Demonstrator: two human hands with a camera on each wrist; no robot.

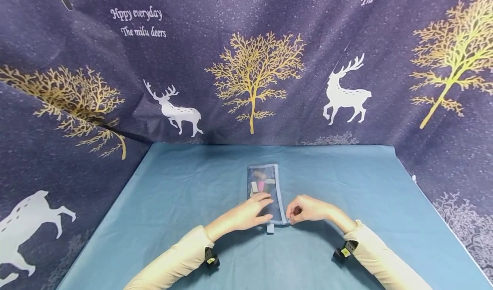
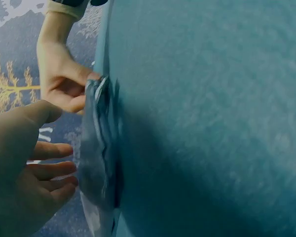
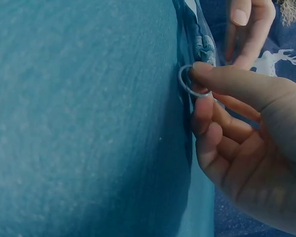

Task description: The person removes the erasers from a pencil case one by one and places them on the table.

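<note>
A see-through zip pouch (image 1: 279,195) with blue edging lies on the table, with several small items inside, one of them a pink piece (image 1: 261,186). My left hand (image 1: 252,213) is over the pouch's lower part, fingers spread and loosely straight. In the left wrist view those fingers are right at the side of the pouch (image 2: 94,163). At the pouch's near right corner, my right hand (image 1: 308,208) pinches a ring-shaped zipper pull (image 3: 183,81) between thumb and forefinger, its other fingers curled in. A pale tab (image 1: 270,228) sticks out from the near edge.
A blue cloth (image 1: 185,183) covers the table around the pouch. Behind it and at both sides hangs a dark curtain (image 1: 231,7) printed with white deer and golden trees. Each wrist wears a small black camera, such as the one on the left wrist (image 1: 212,259).
</note>
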